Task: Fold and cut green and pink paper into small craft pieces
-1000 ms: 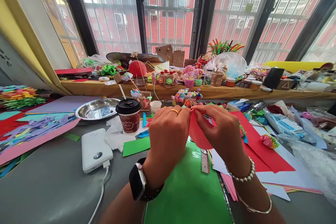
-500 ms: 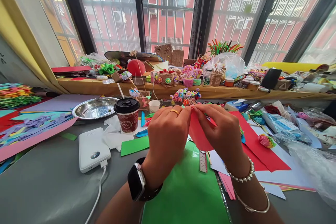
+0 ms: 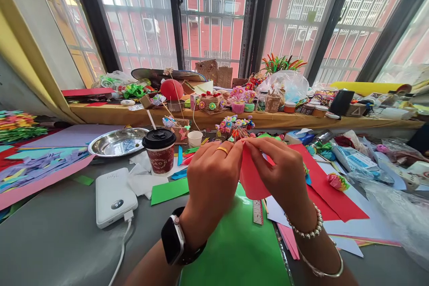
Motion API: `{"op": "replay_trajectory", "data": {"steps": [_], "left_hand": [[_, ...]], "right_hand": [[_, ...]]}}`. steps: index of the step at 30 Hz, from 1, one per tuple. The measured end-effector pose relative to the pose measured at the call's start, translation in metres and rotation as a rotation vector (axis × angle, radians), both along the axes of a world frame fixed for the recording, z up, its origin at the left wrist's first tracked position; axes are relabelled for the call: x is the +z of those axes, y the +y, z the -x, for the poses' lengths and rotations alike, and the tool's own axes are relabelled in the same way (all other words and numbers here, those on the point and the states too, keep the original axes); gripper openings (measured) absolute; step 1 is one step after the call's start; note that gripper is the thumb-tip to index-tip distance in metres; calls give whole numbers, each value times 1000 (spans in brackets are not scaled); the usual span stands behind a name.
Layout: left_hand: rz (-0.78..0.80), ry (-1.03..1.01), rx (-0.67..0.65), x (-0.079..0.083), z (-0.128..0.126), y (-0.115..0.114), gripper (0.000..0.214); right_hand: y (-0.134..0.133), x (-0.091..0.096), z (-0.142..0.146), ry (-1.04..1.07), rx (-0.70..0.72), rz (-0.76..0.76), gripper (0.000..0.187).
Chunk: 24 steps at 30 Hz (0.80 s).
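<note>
Both hands meet over the middle of the desk, pinching the upper edge of a pink-red sheet of paper [image 3: 253, 183]. My left hand [image 3: 212, 172], with a gold ring and a watch at the wrist, is closed on the paper's top edge. Fingertips of my right hand [image 3: 279, 165] press the same edge from the other side. The sheet hangs down between the hands, its lower edge rounded; part of it is hidden behind the fingers. Beneath lies a green glossy mat [image 3: 234, 250], with a small ruler [image 3: 258, 212] on it near the paper.
At left stand a lidded coffee cup [image 3: 161, 156], a white power bank [image 3: 115, 196] with its cable, and a metal plate [image 3: 115, 142]. Red paper sheets [image 3: 330, 187] and a paper flower [image 3: 338, 182] lie right. Crafts crowd the windowsill [image 3: 134, 116].
The hands keep their pinch on the pink-red paper, with fingers shifted slightly along its edge. The whole view has moved a little, so the desk items appear slightly lower and further left.
</note>
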<state>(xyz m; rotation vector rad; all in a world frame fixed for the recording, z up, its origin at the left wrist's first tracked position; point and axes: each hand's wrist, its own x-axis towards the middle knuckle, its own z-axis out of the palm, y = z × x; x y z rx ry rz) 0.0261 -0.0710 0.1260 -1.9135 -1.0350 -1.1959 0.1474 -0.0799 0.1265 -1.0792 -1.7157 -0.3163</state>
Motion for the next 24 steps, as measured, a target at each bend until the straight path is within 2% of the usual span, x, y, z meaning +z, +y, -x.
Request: {"op": "replay_trajectory", "data": {"steps": [24], "left_hand": [[14, 13, 8, 0, -1, -1, 14]], "right_hand": [[-1, 0, 0, -2, -17, 26, 19]]}}
